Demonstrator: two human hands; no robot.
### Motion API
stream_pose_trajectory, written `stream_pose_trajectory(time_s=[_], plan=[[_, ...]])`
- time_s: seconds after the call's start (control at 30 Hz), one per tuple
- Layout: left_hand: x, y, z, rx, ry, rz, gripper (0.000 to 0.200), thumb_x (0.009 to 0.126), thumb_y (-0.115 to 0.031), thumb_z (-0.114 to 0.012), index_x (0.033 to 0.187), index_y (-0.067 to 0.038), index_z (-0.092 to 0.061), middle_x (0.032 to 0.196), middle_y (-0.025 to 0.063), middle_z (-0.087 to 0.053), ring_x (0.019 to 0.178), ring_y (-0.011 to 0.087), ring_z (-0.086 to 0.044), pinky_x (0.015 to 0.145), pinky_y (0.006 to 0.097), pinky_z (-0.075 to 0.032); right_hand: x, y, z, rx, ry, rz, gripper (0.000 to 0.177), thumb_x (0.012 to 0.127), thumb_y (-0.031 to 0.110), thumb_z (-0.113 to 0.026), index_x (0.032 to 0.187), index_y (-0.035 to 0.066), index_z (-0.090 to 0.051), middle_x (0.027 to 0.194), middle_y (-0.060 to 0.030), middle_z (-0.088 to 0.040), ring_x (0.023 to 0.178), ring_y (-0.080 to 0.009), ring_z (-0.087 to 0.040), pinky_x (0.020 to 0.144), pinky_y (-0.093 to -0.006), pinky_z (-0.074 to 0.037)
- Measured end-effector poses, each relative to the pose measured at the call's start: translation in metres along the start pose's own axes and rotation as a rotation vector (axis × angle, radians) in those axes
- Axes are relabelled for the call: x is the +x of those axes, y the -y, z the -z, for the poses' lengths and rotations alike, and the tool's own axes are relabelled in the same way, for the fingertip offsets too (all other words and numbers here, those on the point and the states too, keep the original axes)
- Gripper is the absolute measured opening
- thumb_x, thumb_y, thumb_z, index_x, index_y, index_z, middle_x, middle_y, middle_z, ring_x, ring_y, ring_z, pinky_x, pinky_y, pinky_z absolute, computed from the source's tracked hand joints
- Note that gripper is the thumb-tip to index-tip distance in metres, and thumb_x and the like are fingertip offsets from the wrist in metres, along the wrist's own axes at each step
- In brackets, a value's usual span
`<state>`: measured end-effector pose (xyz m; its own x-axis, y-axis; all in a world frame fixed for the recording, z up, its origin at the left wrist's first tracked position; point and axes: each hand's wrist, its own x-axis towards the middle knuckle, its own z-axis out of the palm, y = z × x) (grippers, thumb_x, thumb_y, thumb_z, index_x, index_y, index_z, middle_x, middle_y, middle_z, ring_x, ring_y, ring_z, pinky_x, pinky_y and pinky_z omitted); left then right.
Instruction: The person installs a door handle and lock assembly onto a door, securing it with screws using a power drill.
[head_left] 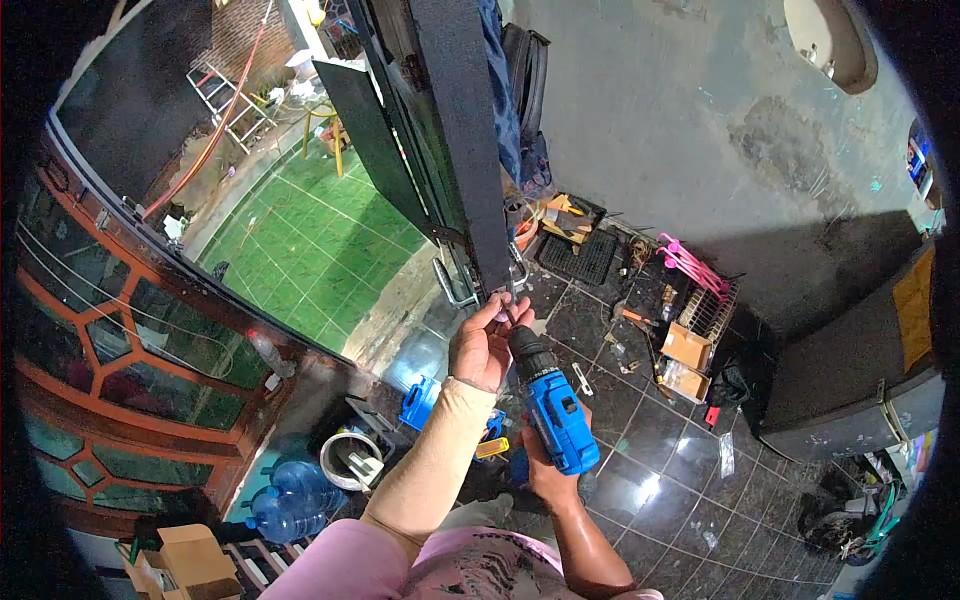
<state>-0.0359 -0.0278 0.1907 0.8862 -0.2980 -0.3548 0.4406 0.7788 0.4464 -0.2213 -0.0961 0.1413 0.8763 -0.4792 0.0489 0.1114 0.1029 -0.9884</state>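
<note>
My right hand is wrapped round the grip of a blue and black cordless drill. The drill's chuck points up toward the edge of a dark door. Just ahead of the chuck, my left hand has its fingertips closed together at the door edge, around the drill's tip. Whatever those fingers pinch is too small to make out. Metal pull handles stick out on both sides of the door, a left handle and a right handle, close to my left fingers.
On the dark tiled floor to the right lie a hammer, an open cardboard box and a wire rack with pink hangers. A black crate sits by the wall. Left are a blue case, a white bucket and water jugs.
</note>
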Motion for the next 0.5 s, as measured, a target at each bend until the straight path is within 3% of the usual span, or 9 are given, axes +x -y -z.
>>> stream_pose_trajectory(time_s=[0.5], plan=[[0.008,-0.005,0.008,-0.059,0.1,0.062,0.013,0.09,-0.007,-0.064,0.099,0.002,-0.062,0.092,0.012,-0.065,0.11,0.0327,-0.062,0.104,0.0502,-0.049,-0.005,0.009,0.004,-0.113,0.001,0.135,0.055,0.08,0.009,-0.074,0.129,0.001,-0.049,0.121,-0.015,-0.053,0.111,-0.0284,-0.055,0.097,-0.0404,-0.043]])
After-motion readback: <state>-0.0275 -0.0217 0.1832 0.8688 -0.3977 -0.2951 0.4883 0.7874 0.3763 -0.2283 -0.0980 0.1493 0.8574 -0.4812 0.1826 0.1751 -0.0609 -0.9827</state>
